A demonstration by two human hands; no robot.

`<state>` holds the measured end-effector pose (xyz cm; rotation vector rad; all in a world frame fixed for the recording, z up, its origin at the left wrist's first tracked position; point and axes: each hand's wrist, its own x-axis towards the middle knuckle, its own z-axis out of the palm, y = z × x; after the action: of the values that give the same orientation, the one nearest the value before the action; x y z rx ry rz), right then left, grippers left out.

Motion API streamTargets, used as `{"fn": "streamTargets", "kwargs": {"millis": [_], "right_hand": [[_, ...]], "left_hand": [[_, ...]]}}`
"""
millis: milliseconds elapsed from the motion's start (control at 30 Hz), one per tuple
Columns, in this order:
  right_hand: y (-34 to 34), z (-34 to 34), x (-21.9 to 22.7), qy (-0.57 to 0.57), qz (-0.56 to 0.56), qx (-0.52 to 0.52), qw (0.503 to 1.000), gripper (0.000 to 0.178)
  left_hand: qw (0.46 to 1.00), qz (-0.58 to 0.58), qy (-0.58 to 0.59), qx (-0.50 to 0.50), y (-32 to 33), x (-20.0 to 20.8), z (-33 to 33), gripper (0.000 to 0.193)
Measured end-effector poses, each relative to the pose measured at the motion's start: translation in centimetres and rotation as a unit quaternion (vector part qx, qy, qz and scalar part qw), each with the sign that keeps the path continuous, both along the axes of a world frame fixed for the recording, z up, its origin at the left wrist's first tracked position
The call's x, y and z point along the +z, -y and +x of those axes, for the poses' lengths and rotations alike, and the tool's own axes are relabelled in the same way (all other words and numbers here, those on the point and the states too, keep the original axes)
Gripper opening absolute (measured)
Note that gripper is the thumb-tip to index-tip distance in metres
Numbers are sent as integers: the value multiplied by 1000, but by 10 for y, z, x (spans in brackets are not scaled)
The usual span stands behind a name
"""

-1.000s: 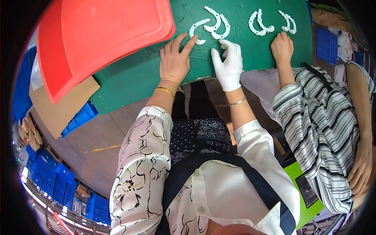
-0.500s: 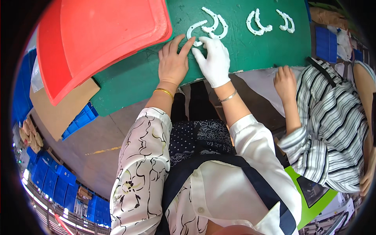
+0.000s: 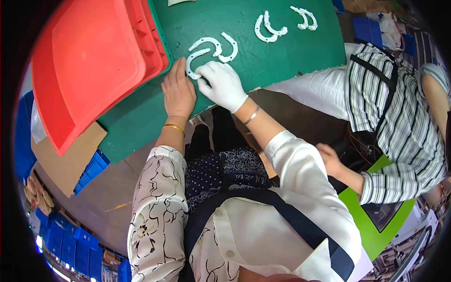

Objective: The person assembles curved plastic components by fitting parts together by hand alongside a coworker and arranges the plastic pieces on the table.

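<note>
A white C-shaped plastic piece (image 3: 189, 64) lies on the green tabletop (image 3: 300, 51) between my hands. My bare left hand (image 3: 179, 91) rests just left of it, fingers stretched out, their tips near or touching its side. My right hand (image 3: 221, 84), in a white glove, is closed in a pinch on the piece's near end; the fingertips partly cover that end. Two similar curved pieces lie just beyond: one arched piece (image 3: 206, 41) behind the held one, and another curved piece (image 3: 232, 48) to its right.
Red plastic bins (image 3: 98, 51) stand at the left of the table. More curved white pieces (image 3: 266, 32) lie farther right, with another pair (image 3: 303, 21) beyond. A co-worker in a striped shirt (image 3: 404, 183) is at the right. Cardboard (image 3: 70, 155) and a blue crate (image 3: 91, 171) sit below the table's left end.
The view has shifted, so the table pieces appear farther left. The arched piece beside my hands has turned. My left fingers have drawn together. The co-worker's hand has moved down from the table edge.
</note>
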<state>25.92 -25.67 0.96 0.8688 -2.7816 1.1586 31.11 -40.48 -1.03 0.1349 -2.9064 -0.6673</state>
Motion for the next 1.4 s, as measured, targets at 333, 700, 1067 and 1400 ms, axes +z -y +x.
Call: {"fn": "streamTargets", "kwargs": {"millis": [333, 700, 1067, 1400], "right_hand": [[21, 0, 6, 18, 40, -33, 998, 13], [-58, -28, 50, 5, -56, -61, 997, 17], [-115, -52, 15, 23, -18, -199, 979, 22], [-97, -42, 1, 41, 67, -313, 946, 43]], "left_hand": [[999, 2, 29, -27, 3, 2, -1, 58], [1000, -17, 8, 8, 3, 2, 2, 60], [999, -9, 36, -1, 4, 3, -1, 61], [1000, -3, 24, -5, 2, 4, -1, 60]]}}
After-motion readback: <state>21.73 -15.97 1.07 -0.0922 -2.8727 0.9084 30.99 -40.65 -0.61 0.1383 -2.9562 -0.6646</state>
